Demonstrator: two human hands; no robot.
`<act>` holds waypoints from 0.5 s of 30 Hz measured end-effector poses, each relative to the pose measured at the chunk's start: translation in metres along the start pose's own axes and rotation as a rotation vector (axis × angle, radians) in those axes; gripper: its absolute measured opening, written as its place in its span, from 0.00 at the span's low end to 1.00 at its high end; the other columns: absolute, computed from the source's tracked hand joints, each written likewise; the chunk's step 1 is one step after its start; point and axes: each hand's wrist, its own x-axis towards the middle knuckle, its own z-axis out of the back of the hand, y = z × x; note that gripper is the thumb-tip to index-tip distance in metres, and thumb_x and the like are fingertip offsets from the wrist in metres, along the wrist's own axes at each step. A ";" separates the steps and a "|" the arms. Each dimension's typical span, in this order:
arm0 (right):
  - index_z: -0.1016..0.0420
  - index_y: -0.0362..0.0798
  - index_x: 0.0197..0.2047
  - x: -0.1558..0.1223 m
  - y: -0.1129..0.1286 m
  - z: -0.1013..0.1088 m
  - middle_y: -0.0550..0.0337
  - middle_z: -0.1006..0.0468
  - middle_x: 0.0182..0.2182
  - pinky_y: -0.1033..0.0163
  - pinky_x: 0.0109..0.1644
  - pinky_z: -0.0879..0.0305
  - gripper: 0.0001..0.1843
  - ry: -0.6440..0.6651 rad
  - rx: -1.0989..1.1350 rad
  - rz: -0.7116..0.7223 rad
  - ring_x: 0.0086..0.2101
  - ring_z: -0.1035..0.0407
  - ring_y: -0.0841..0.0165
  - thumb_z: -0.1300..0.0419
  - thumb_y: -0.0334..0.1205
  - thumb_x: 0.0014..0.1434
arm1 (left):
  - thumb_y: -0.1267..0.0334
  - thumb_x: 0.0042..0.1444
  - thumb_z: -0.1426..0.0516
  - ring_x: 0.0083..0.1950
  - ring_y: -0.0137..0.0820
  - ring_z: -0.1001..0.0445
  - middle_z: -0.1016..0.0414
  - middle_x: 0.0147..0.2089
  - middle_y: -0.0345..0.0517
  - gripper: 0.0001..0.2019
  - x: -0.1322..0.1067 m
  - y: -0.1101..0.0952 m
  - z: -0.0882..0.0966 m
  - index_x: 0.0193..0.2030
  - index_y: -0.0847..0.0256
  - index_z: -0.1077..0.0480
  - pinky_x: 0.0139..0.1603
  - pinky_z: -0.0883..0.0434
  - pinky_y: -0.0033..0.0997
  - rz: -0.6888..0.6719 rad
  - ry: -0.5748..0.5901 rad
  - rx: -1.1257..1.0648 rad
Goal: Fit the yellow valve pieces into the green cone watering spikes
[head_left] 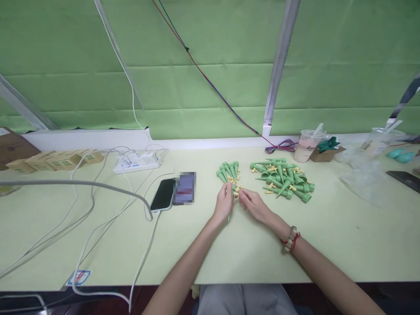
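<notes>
My left hand (224, 202) is closed around a green plastic spike (229, 217), whose tip shows below the palm and whose wide end points up between the two hands. My right hand (253, 204) pinches at that upper end, where a small yellow valve piece (236, 195) shows near the fingertips. Just beyond the hands lie several green spikes (225, 168) in a fan, with small yellow pieces (232, 180) beside them. To the right spreads a larger heap of green spikes (285, 177) mixed with yellow valves.
Left of the hands lie a phone (163, 195) on a white cable and a blurred dark rectangle (184, 188). A power strip (138, 162), small cardboard boxes (59, 160) and cables are farther left. At the back right are a drink cup (305, 146), a carton (323, 154) and a plastic bag (364, 179).
</notes>
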 end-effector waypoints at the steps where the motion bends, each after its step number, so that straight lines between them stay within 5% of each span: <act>1: 0.40 0.46 0.25 0.000 0.001 0.003 0.62 0.36 0.21 0.65 0.32 0.45 0.22 0.019 -0.066 0.069 0.24 0.41 0.71 0.59 0.51 0.63 | 0.45 0.56 0.55 0.21 0.23 0.42 0.43 0.21 0.37 0.19 0.001 0.002 0.000 0.31 0.62 0.40 0.23 0.41 0.22 0.011 -0.001 -0.010; 9: 0.39 0.47 0.28 -0.002 -0.001 0.003 0.58 0.33 0.27 0.62 0.34 0.44 0.17 0.065 -0.246 0.136 0.28 0.40 0.69 0.59 0.44 0.64 | 0.46 0.56 0.54 0.24 0.23 0.42 0.42 0.23 0.38 0.20 0.001 0.017 -0.003 0.27 0.62 0.43 0.24 0.41 0.21 -0.027 -0.061 0.034; 15: 0.37 0.46 0.29 -0.002 0.005 0.007 0.58 0.32 0.28 0.62 0.37 0.43 0.18 0.141 -0.219 0.137 0.30 0.39 0.69 0.59 0.45 0.64 | 0.43 0.56 0.58 0.13 0.22 0.52 0.51 0.14 0.32 0.23 0.006 0.010 -0.002 0.32 0.63 0.40 0.16 0.51 0.23 0.196 0.036 -0.100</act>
